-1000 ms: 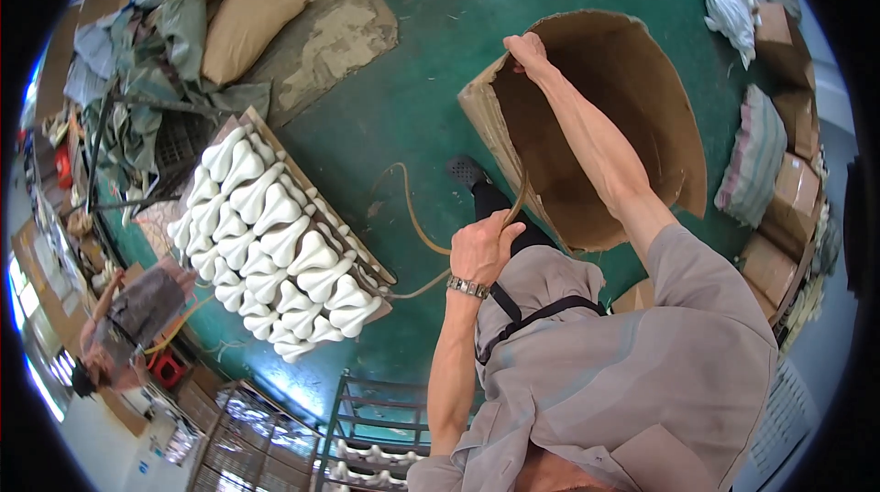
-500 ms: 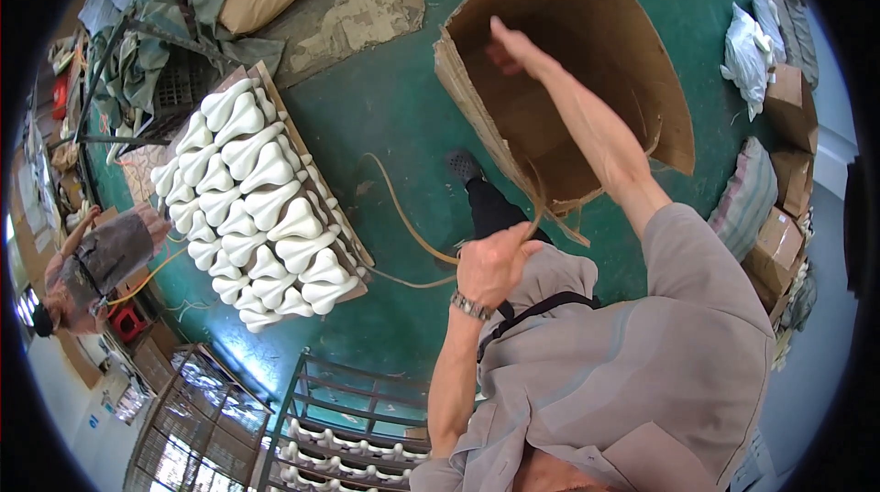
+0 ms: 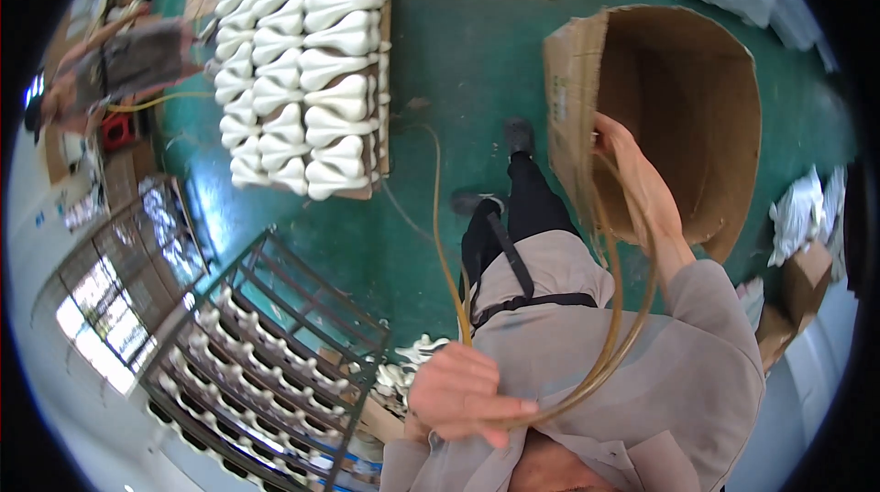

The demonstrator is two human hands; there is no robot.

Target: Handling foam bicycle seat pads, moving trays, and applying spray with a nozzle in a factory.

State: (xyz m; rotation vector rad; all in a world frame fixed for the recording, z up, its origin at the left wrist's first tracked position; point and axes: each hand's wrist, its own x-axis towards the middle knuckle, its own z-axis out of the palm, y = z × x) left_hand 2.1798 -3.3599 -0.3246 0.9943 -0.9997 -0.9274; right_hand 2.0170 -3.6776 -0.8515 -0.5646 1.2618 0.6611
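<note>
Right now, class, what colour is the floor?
Green floor, shown clearly in the head view.

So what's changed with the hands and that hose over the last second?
The left hand has risen close under the camera, gripping the thin amber hose, now arched up to the right hand. The right hand remains at the open brown cardboard box. The tray of white moulded pieces stayed put.
</note>
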